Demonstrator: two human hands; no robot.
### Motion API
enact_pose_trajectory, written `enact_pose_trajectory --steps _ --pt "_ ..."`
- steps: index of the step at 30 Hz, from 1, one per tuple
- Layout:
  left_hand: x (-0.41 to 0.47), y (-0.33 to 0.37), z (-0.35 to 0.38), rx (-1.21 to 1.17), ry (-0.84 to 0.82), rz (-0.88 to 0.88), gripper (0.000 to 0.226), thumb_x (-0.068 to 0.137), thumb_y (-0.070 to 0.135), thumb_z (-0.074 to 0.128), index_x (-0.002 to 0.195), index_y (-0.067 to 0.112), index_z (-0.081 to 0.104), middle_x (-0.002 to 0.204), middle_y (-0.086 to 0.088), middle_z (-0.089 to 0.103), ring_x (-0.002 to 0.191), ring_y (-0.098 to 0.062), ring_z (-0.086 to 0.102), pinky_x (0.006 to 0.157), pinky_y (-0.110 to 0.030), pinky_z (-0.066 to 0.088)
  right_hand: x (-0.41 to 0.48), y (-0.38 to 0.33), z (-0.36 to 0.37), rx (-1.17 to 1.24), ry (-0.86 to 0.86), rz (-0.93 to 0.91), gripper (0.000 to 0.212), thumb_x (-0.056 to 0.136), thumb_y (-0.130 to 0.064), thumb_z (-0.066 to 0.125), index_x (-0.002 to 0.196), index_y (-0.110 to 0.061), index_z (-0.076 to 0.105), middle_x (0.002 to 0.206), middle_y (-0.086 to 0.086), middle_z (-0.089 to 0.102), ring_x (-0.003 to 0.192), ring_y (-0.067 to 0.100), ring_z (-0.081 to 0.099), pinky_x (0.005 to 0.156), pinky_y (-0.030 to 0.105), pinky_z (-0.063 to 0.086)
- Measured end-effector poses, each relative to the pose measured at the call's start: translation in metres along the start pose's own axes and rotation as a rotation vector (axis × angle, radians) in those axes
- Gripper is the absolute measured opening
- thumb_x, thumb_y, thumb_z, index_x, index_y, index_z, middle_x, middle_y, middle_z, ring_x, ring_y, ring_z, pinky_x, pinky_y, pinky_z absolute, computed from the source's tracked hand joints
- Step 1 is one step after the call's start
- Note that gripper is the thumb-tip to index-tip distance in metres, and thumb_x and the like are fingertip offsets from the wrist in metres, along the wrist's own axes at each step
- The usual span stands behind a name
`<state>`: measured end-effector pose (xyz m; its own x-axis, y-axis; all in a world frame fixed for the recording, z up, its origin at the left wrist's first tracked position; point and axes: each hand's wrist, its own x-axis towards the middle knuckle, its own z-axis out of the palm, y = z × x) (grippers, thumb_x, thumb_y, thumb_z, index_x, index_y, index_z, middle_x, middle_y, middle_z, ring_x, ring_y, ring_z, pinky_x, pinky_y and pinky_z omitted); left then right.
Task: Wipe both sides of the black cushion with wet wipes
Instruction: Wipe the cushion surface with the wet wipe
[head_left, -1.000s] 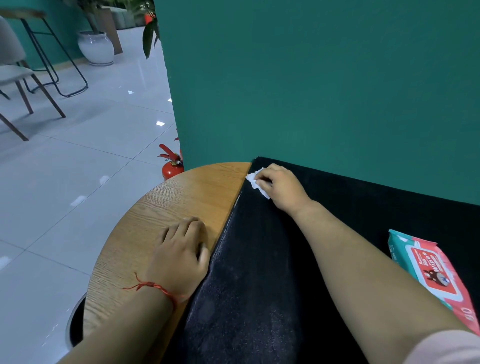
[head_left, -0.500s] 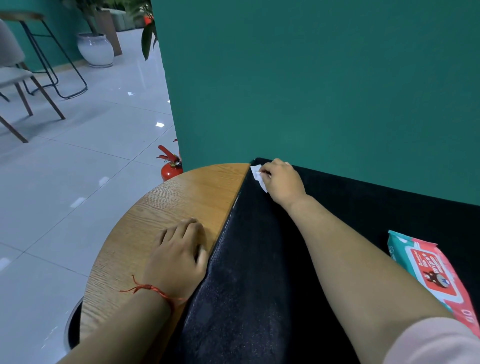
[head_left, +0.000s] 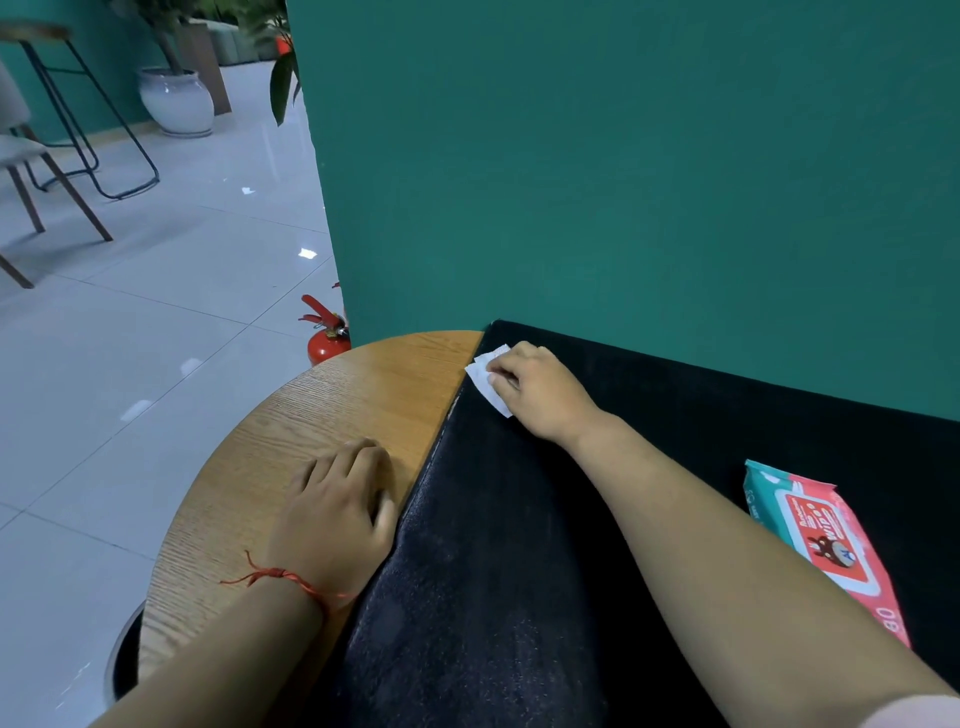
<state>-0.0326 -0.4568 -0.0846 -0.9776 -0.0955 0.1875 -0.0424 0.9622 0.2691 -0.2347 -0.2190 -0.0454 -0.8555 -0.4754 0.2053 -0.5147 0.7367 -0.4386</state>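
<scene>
Black cushion (head_left: 493, 571), eleven o'clock corner: right grip (head_left: 540, 389) pinches a wet wipe (head_left: 485, 376), left grip (head_left: 337, 509) rests loose, empty, on counter (head_left: 337, 405); overlapping strokes would serve best.

The right hand (head_left: 540, 395) drew the wet wipe (head_left: 487, 378) nearer — along the cushion (head_left: 493, 545) edge.

Cushion (head_left: 519, 571) black, faint pale speckle; wipe (head_left: 485, 376) white; table (head_left: 337, 405) tan wood grain; wall (head_left: 623, 182) plain teal; wipes pack (head_left: 826, 535) teal and red-pink; wrist string (head_left: 283, 576) red
</scene>
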Motion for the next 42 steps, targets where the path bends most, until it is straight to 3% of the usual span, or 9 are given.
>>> enact_pose_trajectory --steps 4,5,8,10,12,21,28,42 --pt "0.001 -0.001 0.001 -0.012 0.001 0.002 0.048 0.095 0.048 0.036 0.137 0.029 0.052 0.148 0.003 0.055 0.139 -0.02 0.047 0.12 -0.044 0.033 -0.015 -0.003 -0.009 -0.066 0.196 -0.078 0.036 0.109 -0.019 0.045 0.14 -0.02 0.064 0.134 -0.002 0.06 0.121 0.021 0.05 0.1 0.037 0.048" --pt "0.001 -0.001 0.001 -0.014 0.002 0.002 0.048 0.096 0.048 0.036 0.136 0.029 0.052 0.148 0.003 0.056 0.139 -0.02 0.047 0.12 -0.044 0.034 -0.017 -0.003 -0.013 -0.103 0.176 -0.129 0.038 0.109 -0.019 0.045 0.144 -0.021 0.061 0.141 -0.003 0.057 0.129 0.022 0.048 0.106 0.039 0.047" --pt "0.0 -0.001 0.002 -0.011 -0.003 0.004 0.048 0.096 0.049 0.035 0.137 0.029 0.052 0.148 0.004 0.055 0.14 -0.019 0.046 0.121 -0.043 0.033 -0.015 0.002 -0.011 -0.244 -0.185 -0.174 0.052 0.113 -0.042 0.034 0.164 -0.03 0.034 0.174 -0.002 0.023 0.161 0.023 0.014 0.129 0.045 0.022" --pt "0.001 -0.001 0.001 -0.012 -0.001 0.003 0.049 0.096 0.049 0.034 0.137 0.029 0.052 0.149 0.004 0.055 0.14 -0.019 0.046 0.121 -0.043 0.033 -0.015 0.004 -0.005 -0.294 -0.335 -0.079 0.064 0.11 -0.059 0.02 0.169 -0.035 0.011 0.178 -0.006 -0.002 0.163 0.017 -0.009 0.132 0.048 0.009" --pt "0.001 -0.001 0.001 -0.004 -0.002 0.003 0.049 0.096 0.049 0.034 0.137 0.029 0.051 0.149 0.004 0.054 0.14 -0.019 0.045 0.121 -0.042 0.033 -0.013 0.0 -0.001 -0.283 -0.357 0.005 0.071 0.106 -0.068 0.014 0.169 -0.037 0.002 0.177 -0.008 -0.012 0.162 0.014 -0.018 0.132 0.048 0.002" --pt "0.001 -0.001 0.0 -0.001 -0.004 0.003 0.047 0.096 0.048 0.035 0.137 0.029 0.051 0.149 0.004 0.054 0.14 -0.018 0.045 0.121 -0.041 0.031 0.02 -0.025 0.007 -0.262 -0.343 0.311 0.091 0.098 -0.081 0.014 0.17 -0.029 -0.007 0.175 -0.004 -0.022 0.16 0.018 -0.025 0.129 0.054 -0.012" --pt "0.0 0.001 0.001 -0.006 0.012 -0.002 0.046 0.096 0.046 0.038 0.136 0.028 0.052 0.148 0.004 0.055 0.139 -0.019 0.045 0.12 -0.04 0.03 0.036 -0.011 0.005 -0.301 -0.308 0.328 0.086 0.099 -0.08 0.016 0.17 -0.034 -0.002 0.177 -0.004 -0.013 0.162 0.017 -0.018 0.129 0.056 -0.012" --pt "0.001 0.0 0.0 -0.013 -0.012 0.005 0.052 0.095 0.05 0.033 0.139 0.029 0.05 0.152 0.003 0.052 0.141 -0.02 0.043 0.122 -0.042 0.03 0.013 -0.032 0.009 -0.244 -0.331 0.398 0.096 0.095 -0.085 0.016 0.169 -0.029 -0.009 0.176 -0.002 -0.022 0.16 0.022 -0.025 0.128 0.056 -0.013"
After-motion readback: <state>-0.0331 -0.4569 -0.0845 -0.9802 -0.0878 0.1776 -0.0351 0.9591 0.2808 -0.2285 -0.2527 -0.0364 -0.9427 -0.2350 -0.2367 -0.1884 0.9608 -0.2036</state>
